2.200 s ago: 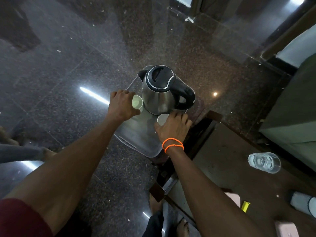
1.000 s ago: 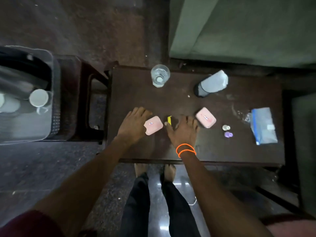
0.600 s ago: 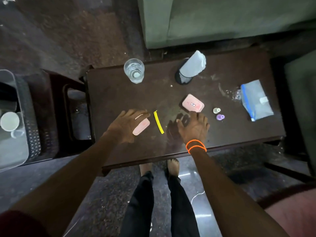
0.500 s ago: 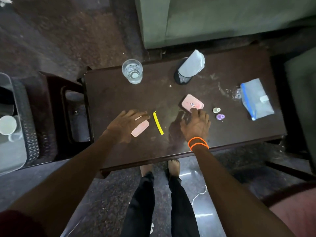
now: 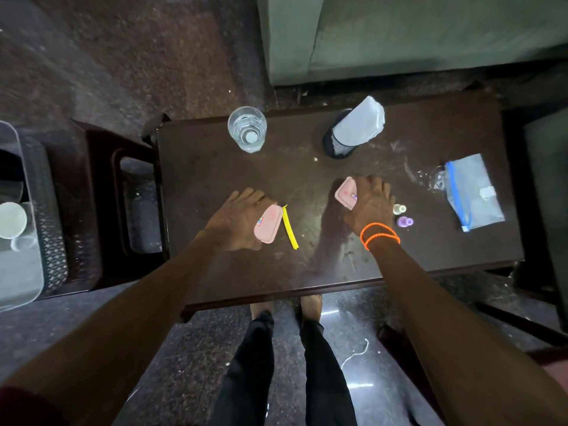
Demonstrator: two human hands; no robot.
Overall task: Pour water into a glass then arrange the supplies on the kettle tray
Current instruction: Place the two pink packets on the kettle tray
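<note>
At the left edge of the frame we see the tray [image 5: 18,272] on a low stool, with a white cup [image 5: 11,220] standing in it; the kettle is out of view. Right of it is the dark tabletop [image 5: 215,167]. Near its upper left corner stands the glass [image 5: 246,129], already holding water, so we judge the pouring done and the gathering of supplies under way.

In the middle of the frame our left hand [image 5: 236,221] closes on a pink packet [image 5: 268,224], fingers curled over its left side, though we cannot tell whether it is lifted or flat on the wood. Just beside it, to the right, lies a yellow strip [image 5: 289,227], untouched. Further right our right hand [image 5: 370,204] grasps the second packet [image 5: 345,193], covering its right half. Close to that wrist stand two small bottles [image 5: 402,215], one pale, one purple. Above them is a dark cup [image 5: 338,146] with a white wrap, and at the far right a clear pouch [image 5: 473,192].

The risks we see are these. The packets are thin and flat, so a pinch from above may slip and drop one on the way to the tray. The right wrist could knock the small bottles over as it withdraws. Carrying across toward the left, an arm swung too high in the frame could catch the glass and spill it.
</note>
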